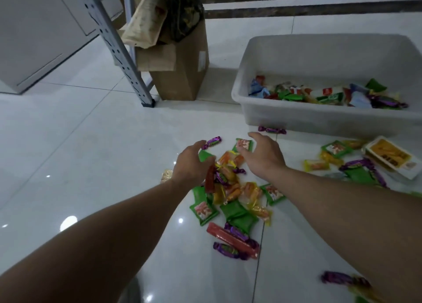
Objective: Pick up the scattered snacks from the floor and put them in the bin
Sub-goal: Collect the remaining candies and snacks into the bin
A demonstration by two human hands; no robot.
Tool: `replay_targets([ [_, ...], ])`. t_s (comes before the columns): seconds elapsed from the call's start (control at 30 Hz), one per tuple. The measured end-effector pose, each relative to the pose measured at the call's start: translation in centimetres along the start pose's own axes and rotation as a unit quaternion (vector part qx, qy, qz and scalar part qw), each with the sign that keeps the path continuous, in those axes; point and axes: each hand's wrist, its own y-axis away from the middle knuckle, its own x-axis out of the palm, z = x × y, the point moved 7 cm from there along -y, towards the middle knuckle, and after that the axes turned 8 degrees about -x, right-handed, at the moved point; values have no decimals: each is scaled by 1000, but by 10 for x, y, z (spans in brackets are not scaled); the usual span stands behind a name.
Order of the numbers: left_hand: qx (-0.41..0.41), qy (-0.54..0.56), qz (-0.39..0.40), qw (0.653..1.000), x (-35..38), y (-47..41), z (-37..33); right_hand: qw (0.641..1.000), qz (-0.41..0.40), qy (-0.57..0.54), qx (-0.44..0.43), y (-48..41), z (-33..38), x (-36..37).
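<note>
Floor (91, 142): white glossy tile. Bin (319, 117): white plastic, set on the floor at upper right, some snacks (319, 94) lying inside by its near wall. Box (182, 74): brown cardboard, left of the bin. Pile (230, 188): green, orange, red and purple snacks scattered on the floor before the bin. Right hand (265, 154): fingers spread apart above a green packet (244, 144). Left hand (190, 163): fingers curved down onto the pile; whether anything is gripped cannot be told.

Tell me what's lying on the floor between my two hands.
In the head view, orange-wrapped snacks and a small purple candy lie between the left hand and right hand.
</note>
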Motion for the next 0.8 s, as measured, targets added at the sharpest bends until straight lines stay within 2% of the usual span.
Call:
replay_targets([
  [0.27,12,-12,37,999,24,3,22,998,50,34,-25,1,-10,23],
  [0.4,16,-13,45,999,24,0,34,992,89,82,-21,-4,-15,46],
  [0.5,23,-16,51,998,26,-3,41,984,124,120,-49,-4,-9,70],
  [0.63,55,-40,30,997,25,-8,45,970,168,159,-71,-8,1,96],
  [0.8,68,-88,15,994,29,-10,52,954,179,225,-84,-11,3,111],
])
